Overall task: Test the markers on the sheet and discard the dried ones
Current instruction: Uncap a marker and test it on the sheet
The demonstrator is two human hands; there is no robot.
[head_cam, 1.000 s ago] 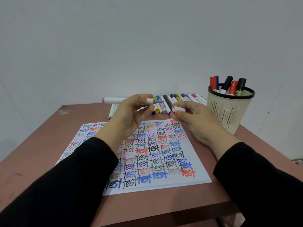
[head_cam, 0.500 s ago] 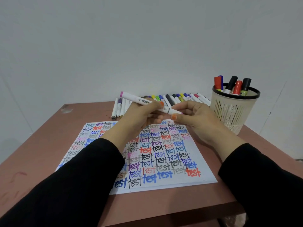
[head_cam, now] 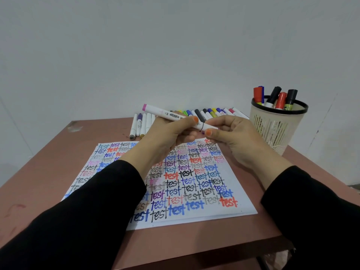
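Observation:
A white marker [head_cam: 165, 113] with a pink end cap is held above the sheet, tilted up to the left. My left hand [head_cam: 165, 137] grips its barrel. My right hand [head_cam: 231, 137] pinches the cap end of the same marker between thumb and fingers. The cap sits on the marker. Under both hands lies the white sheet [head_cam: 239, 193], covered with the word "test" in many colours. A row of markers [head_cam: 212, 112] lies at the table's far edge, and a few white ones [head_cam: 140, 123] lie to the left of it.
A cream mesh basket [head_cam: 277, 127] with a black rim stands at the far right and holds several thick markers [head_cam: 280, 99]. The brown table [head_cam: 48, 172] ends close to me and at the right behind the basket. A grey wall rises behind it.
One second ago the cap was off in my right hand. It has since been pushed onto the marker, and the marker has tilted up at its left end.

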